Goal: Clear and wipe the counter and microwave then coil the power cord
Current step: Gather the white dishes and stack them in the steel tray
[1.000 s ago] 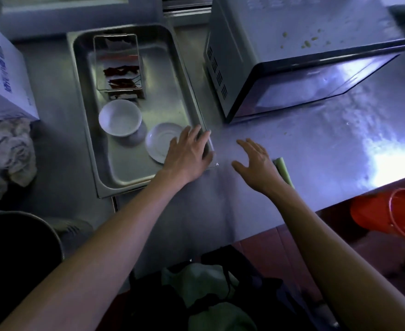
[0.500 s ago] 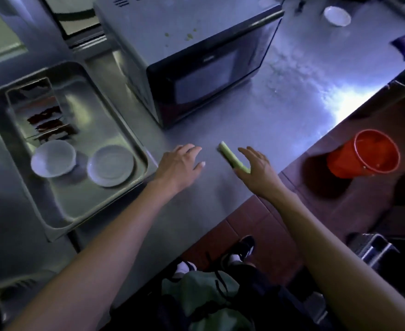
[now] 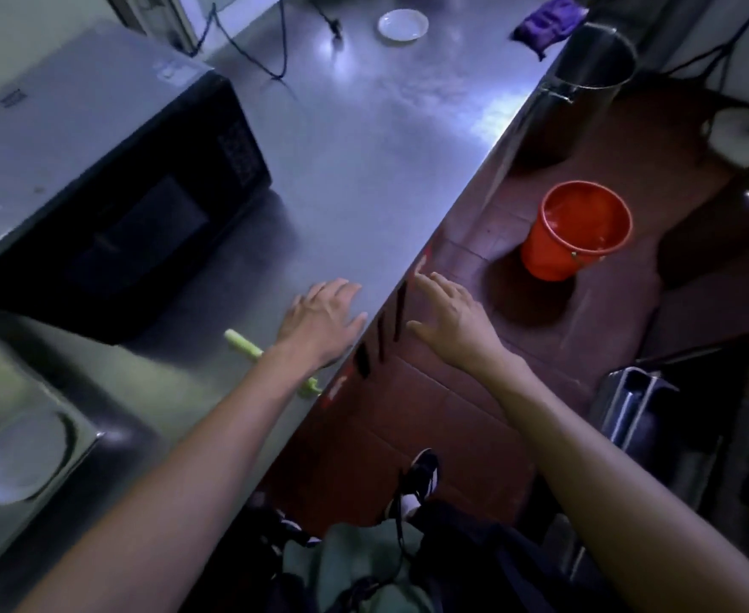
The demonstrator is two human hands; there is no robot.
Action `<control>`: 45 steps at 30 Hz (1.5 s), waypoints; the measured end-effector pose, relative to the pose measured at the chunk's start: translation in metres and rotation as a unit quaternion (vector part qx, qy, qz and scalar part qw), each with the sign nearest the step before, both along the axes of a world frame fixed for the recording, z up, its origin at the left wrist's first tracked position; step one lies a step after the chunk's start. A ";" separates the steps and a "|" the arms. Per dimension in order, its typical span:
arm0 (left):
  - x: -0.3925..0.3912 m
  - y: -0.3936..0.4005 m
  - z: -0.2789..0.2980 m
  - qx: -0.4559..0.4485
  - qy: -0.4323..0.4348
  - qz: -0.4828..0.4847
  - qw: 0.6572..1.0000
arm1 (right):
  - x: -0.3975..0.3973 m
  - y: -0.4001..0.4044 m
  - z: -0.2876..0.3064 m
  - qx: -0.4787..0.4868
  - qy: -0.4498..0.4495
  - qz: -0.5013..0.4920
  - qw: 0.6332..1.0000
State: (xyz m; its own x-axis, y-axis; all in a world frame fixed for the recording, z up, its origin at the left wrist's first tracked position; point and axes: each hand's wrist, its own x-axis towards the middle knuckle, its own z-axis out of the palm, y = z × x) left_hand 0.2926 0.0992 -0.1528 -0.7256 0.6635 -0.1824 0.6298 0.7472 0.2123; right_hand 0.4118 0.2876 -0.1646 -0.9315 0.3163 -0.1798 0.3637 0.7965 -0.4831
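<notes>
Left hand (image 3: 326,314) lay flat, fingers straight, on the desk (image 3: 364,139).
Right hand (image 3: 450,318) spread empty past its edge; bucket (image 3: 578,232) at two o'clock.

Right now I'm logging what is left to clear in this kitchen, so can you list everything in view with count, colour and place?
counter: 1, steel grey, running from near left to far centre
microwave: 1, grey with black door, on the counter at left
green stalk: 1, pale green, on the counter, partly under the left forearm
small dish: 1, white, far end of the counter
cords: several, black, far end of the counter
purple cloth: 1, far right edge of the counter
tray: 1, steel, near left, holding a white saucer
bucket: 1, orange, on the floor
left hand: open, flat on the counter edge
right hand: open, over the floor beyond the counter edge
</notes>
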 end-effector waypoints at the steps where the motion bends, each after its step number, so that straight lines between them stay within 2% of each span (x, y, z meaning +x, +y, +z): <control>1: 0.002 0.017 0.001 -0.003 0.003 -0.014 1.000 | 0.008 0.015 0.000 -0.001 0.005 -0.012 1.000; 10: 0.021 0.149 0.017 -0.002 0.015 -0.127 0.992 | 0.051 0.113 0.012 0.004 -0.007 -0.111 0.994; 21: -0.001 0.243 -0.008 0.003 -0.014 -0.191 0.982 | 0.056 0.183 0.001 -0.015 -0.049 -0.178 0.983; 25: -0.046 0.269 -0.021 0.012 -0.025 -0.173 0.984 | 0.012 0.212 -0.006 -0.016 -0.075 -0.158 0.984; 32: -0.151 0.303 -0.032 0.027 -0.053 -0.095 0.994 | -0.119 0.265 0.001 0.016 -0.094 -0.067 0.993; 45: -0.276 0.307 -0.031 0.020 -0.083 0.038 0.996 | -0.286 0.317 0.003 0.050 -0.093 0.051 0.993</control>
State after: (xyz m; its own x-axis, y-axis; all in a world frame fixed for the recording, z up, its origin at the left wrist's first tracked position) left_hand 0.0165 0.4059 -0.1833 -0.7360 0.6166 -0.2794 0.5253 0.7806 0.3387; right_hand 0.1261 0.6042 -0.1613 -0.9131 0.2479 -0.3238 0.3548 0.8744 -0.3311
